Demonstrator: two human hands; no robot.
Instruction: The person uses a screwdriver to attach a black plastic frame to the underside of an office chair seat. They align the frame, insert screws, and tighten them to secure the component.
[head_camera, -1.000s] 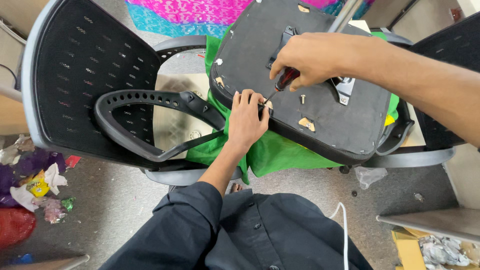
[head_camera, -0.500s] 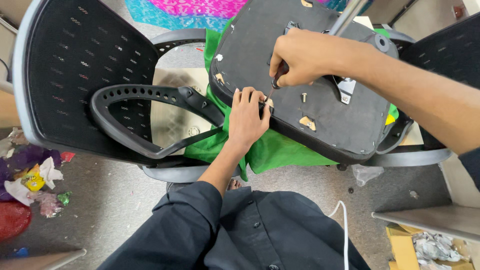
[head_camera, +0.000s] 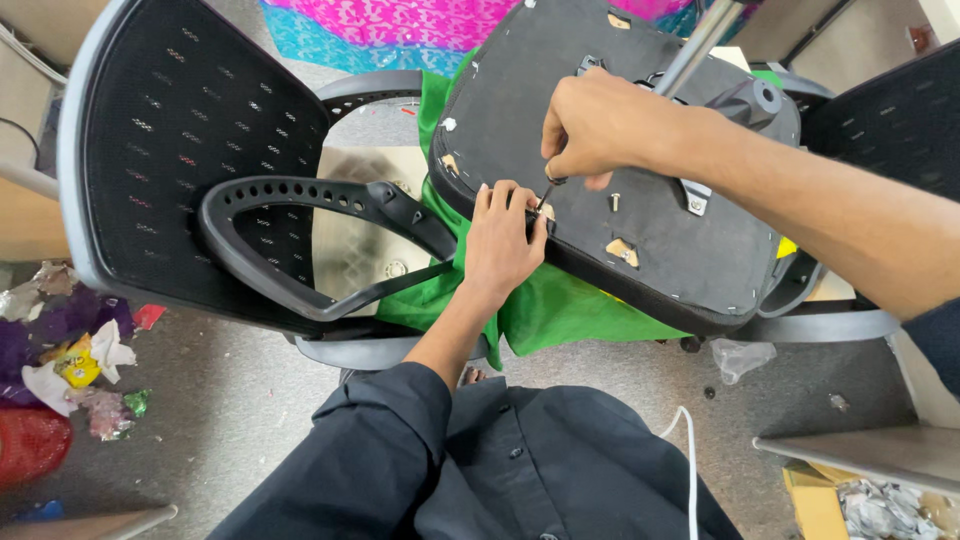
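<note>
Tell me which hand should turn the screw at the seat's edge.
Right. The right hand already grips the screwdriver, its tip on the edge of the upturned black chair seat base. The left hand lies flat there, probably steadying it.

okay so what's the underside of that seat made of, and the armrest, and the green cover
Seat underside: looks like wood board under thin black fabric; pale tan patches show through tears, and small staples line the edge. Armrest: matte black moulded plastic, one piece with a row of small holes. Green cover: soft woven cloth, judging by its folds and drape.
</note>
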